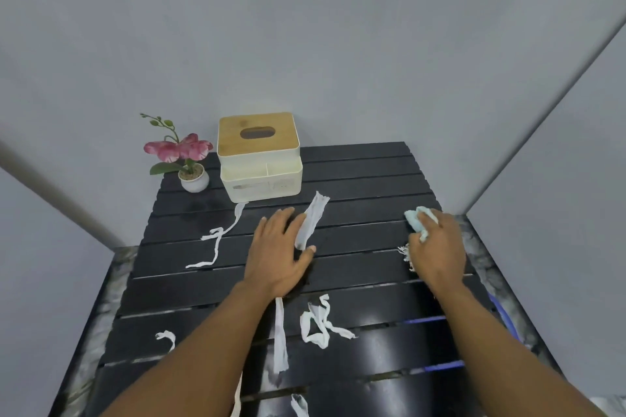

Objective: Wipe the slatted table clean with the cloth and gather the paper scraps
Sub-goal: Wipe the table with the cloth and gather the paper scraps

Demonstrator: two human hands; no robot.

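The black slatted table (pixel 359 176) fills the lower half of the view. My right hand (pixel 437 247) grips a bunched pale blue cloth (pixel 415 218) and presses it on the table near the right edge. My left hand (pixel 276 252) lies flat at the table's middle, fingers spread, with a long white paper strip (pixel 313 217) between forefinger and thumb; whether it grips the strip is unclear. Several more white paper scraps lie around: a thin one (pixel 216 240) to the left, a tangled one (pixel 320 323) and a straight one (pixel 280 338) in front, a small one (pixel 166 337) at the near left.
A white tissue box with a wooden lid (pixel 259 152) stands at the table's back. Left of it is a small potted pink orchid (pixel 189 159). Grey walls close in behind and on both sides. A blue object (pixel 504 318) shows below the slats at the right.
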